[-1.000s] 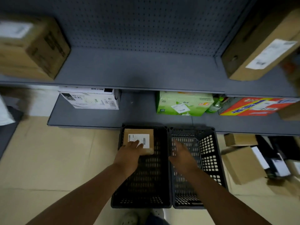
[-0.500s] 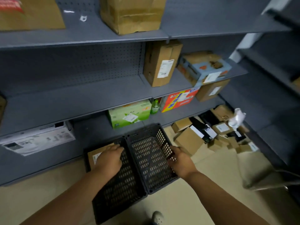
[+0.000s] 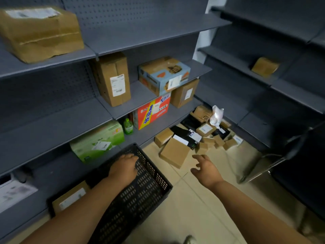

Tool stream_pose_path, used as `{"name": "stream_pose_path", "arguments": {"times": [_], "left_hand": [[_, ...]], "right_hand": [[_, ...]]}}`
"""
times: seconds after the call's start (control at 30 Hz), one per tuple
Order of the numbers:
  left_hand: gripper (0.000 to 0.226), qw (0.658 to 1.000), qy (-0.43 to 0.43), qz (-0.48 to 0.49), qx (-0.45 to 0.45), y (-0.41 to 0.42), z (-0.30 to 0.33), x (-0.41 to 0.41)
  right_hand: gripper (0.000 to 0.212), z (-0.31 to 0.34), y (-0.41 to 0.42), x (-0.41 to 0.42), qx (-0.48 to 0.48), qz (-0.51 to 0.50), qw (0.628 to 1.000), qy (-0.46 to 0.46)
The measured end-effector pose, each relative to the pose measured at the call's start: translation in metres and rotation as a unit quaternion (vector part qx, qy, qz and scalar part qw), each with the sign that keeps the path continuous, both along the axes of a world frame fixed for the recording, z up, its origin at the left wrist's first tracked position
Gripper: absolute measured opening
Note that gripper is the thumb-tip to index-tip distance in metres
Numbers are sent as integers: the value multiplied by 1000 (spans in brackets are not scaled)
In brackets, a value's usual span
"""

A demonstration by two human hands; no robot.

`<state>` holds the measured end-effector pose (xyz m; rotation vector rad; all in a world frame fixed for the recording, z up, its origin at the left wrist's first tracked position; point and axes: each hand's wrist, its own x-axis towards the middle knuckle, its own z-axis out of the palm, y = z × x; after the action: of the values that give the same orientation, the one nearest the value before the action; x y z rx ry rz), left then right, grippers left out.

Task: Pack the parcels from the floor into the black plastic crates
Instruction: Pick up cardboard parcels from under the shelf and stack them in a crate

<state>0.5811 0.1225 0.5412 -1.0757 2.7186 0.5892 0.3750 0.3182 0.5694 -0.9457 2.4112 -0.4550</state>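
Two black plastic crates stand side by side on the floor under the lowest shelf. The right crate (image 3: 149, 187) holds nothing that I can see. The left crate (image 3: 51, 206) holds a brown parcel (image 3: 70, 199) with a white label. My left hand (image 3: 124, 169) rests inside the right crate near its far end, fingers loosely bent, holding nothing. My right hand (image 3: 206, 170) hovers above the tiled floor with its fingers spread, empty, just short of a flat brown parcel (image 3: 174, 154). Behind that lies a heap of several small parcels (image 3: 207, 134) in the corner.
Grey metal shelves (image 3: 146, 36) run along the left and right walls, carrying cardboard boxes, a green carton (image 3: 98, 140), a green bottle (image 3: 128, 126) and a red-and-yellow box (image 3: 153, 111). A metal-legged chair (image 3: 274, 164) stands at the right. Beige tiled floor (image 3: 197, 205) lies between the crates and the chair.
My view has swung right toward the corner. My right hand has left the right crate's rim and moved out over the floor toward the parcels. My left hand has shifted from the left crate into the right crate.
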Motion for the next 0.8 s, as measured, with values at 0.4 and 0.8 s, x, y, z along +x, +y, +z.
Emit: {"name": "stream_pose_path", "arguments": {"times": [0.4,0.8], "left_hand": [[49,1000,3,-2,24,87,-13,-209],[48,998,-41,22,40,45,-39,-302]], "right_hand": [[49,-7,78,-218,22,-3,1000,-1],[49,-32,24,-326,9,13,999,-45]]}}
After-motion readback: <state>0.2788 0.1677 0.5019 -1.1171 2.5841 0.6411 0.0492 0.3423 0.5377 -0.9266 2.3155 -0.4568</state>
